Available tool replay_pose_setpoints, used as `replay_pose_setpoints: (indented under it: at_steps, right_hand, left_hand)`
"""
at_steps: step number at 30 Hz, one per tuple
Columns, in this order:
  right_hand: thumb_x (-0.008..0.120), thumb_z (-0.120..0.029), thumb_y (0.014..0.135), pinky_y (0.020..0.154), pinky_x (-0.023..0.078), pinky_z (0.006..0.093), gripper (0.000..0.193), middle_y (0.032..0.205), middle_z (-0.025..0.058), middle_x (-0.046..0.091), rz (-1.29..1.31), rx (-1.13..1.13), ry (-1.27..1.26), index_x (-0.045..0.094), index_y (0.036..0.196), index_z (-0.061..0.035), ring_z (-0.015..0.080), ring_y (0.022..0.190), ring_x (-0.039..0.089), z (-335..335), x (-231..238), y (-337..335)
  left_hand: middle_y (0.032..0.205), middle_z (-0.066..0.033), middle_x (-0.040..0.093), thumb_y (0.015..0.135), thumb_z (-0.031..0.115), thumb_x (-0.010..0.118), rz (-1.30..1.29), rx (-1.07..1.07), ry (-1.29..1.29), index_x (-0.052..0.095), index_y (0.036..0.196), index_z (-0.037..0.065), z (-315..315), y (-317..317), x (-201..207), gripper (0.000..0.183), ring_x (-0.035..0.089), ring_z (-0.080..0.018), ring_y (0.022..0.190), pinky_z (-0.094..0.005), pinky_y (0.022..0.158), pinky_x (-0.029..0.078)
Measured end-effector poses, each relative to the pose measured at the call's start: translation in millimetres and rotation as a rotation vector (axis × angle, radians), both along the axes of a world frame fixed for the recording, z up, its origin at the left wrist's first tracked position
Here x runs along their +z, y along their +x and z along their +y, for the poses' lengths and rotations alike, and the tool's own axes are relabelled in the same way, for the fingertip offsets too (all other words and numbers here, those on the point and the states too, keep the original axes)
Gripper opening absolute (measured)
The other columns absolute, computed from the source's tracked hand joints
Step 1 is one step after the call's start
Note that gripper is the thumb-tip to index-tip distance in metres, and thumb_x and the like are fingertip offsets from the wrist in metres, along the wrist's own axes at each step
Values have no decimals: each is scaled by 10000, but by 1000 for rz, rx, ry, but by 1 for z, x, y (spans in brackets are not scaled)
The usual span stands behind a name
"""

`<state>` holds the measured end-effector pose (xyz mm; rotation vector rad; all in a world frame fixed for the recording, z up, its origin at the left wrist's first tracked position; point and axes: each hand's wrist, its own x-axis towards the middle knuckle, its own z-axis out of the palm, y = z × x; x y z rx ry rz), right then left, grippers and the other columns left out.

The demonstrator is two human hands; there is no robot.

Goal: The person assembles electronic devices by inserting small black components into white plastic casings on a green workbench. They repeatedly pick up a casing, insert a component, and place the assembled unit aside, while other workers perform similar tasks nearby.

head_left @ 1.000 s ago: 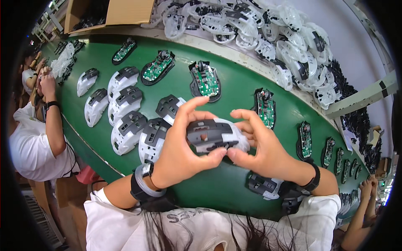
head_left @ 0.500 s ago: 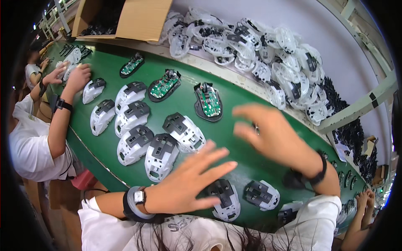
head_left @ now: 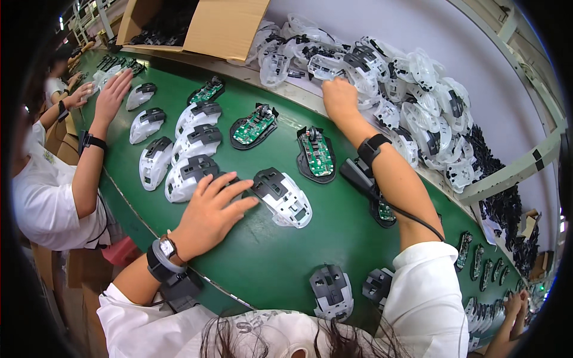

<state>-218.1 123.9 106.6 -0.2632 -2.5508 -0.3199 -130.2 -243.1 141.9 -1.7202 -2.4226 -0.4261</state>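
Note:
My left hand (head_left: 216, 216) lies over a group of mouse shells on the left, fingers stretched out and slightly apart. It covers most of one shell; whether it presses on it is unclear. Beside its fingertips sits a white shell with a dark grey panel (head_left: 282, 197). My right hand (head_left: 340, 98) reaches to the front edge of a pile of white mouse shells (head_left: 412, 83), against one white shell (head_left: 325, 67). Its fingers curl out of sight, so its grip is hidden. Mouse bases with green circuit boards (head_left: 316, 156) (head_left: 255, 126) lie between my arms.
The green bench (head_left: 262, 253) carries more shells near me (head_left: 332, 292). A black cabled device (head_left: 357, 177) lies by my right forearm. An open cardboard box (head_left: 224, 27) stands at the back left, a metal post (head_left: 507, 158) at right. A co-worker's hands (head_left: 113, 92) are at far left.
My right hand has moved forward from above the bench to the shell pile. My left hand has shifted left and forward over the grouped shells. The view has shifted slightly.

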Motion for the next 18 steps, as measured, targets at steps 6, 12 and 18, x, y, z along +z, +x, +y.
replay_pose_setpoints:
  at_steps: [6, 12, 18]
  right_hand:
    - [576, -102, 763, 751, 492, 436, 105, 904, 162, 642, -69, 174, -72, 633, 815, -31, 331, 857, 631, 44, -4, 23]
    - [615, 14, 720, 709, 492, 382, 180, 809, 148, 661, 45, 350, -648, 597, 893, -32, 310, 789, 638, 50, 11, 34]
    - [612, 7, 785, 668, 494, 260, 204, 770, 55, 659, 148, 337, -1156, 638, 980, -49, 121, 711, 614, 78, 19, 63]
  left_hand:
    - [1366, -133, 430, 660, 15, 724, -233, 13, 198, 545, 1212, 147, 11, 10, 26, 595, 369, -373, 1289, -495, 1035, 314]
    - [1376, -107, 384, 684, 143, 767, -252, -193, -102, 428, 1342, 168, 64, 9, 22, 741, 339, -415, 1276, -482, 1024, 358]
    - [1236, -74, 480, 619, 184, 806, -284, -233, -236, 487, 1267, 155, 77, -2, 26, 723, 455, -352, 1131, -437, 955, 426]
